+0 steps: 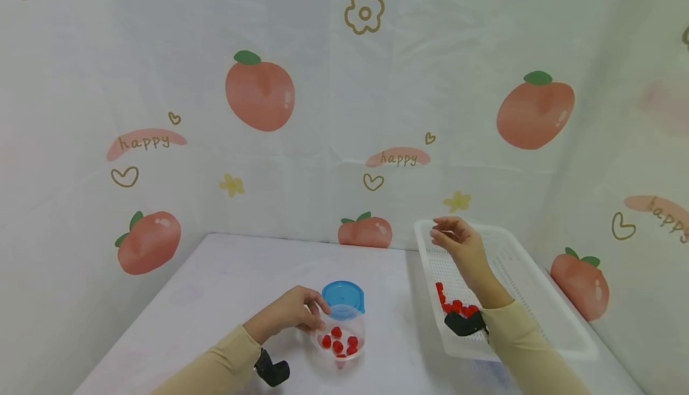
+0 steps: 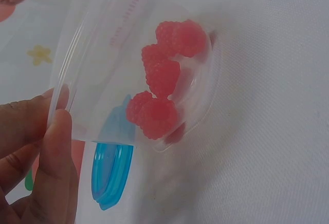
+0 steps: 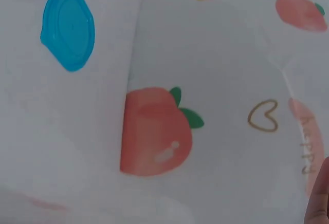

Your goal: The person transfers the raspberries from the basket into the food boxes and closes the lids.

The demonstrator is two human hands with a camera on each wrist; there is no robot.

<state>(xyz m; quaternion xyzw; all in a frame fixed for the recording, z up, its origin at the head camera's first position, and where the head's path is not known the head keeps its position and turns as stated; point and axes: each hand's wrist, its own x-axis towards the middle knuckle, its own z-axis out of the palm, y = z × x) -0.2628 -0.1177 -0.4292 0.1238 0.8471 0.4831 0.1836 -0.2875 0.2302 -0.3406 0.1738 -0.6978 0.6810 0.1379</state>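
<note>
Between its thumb and fingers my left hand (image 1: 298,310) pinches the rim of a clear plastic cup (image 2: 97,80). Several red raspberries (image 2: 162,75) lie at the bottom of the cup. A blue lid (image 1: 343,295) rests on the table just behind the cup. Over the left side of a white perforated basket (image 1: 514,239) is my right hand (image 1: 460,245), raised, with its fingers loosely bent and a gap between them and the thumb. Nothing shows in that gap. More raspberries (image 1: 456,306) lie along the near left part of the basket, partly covered by the right wrist's camera.
The white table (image 1: 258,263) ends at a hanging cloth (image 1: 312,173) printed with fruit, hearts and flowers, which also runs along both sides. The basket's long wall stands to the right of the cup, with bare tabletop between them.
</note>
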